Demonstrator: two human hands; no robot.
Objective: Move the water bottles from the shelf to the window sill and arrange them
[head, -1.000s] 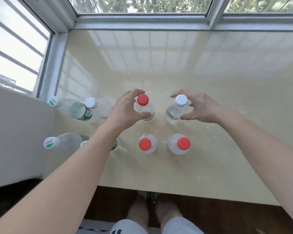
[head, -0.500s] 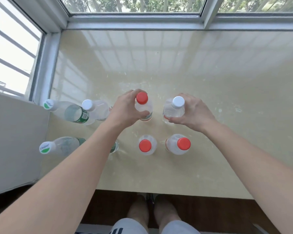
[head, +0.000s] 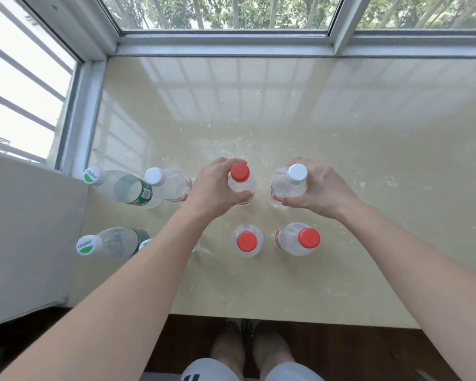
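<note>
Several clear water bottles stand on the beige window sill (head: 300, 127). My left hand (head: 215, 189) is wrapped around a red-capped bottle (head: 240, 173) in the far row. My right hand (head: 318, 188) grips a white-capped bottle (head: 296, 174) beside it. Two red-capped bottles (head: 247, 241) (head: 308, 238) stand in the near row, just in front of them. To the left stand a white-capped bottle (head: 160, 181) and two green-labelled bottles (head: 107, 182) (head: 102, 244). A further bottle is mostly hidden under my left forearm.
Window frames (head: 226, 45) border the sill at the back and left. A grey wall block (head: 25, 237) stands at the left. The sill's front edge (head: 286, 320) runs above a dark floor, where my feet (head: 248, 350) show.
Both hands have closed more firmly around the two far-row bottles, and these bottles now stand closer together. The view has tilted up slightly.
</note>
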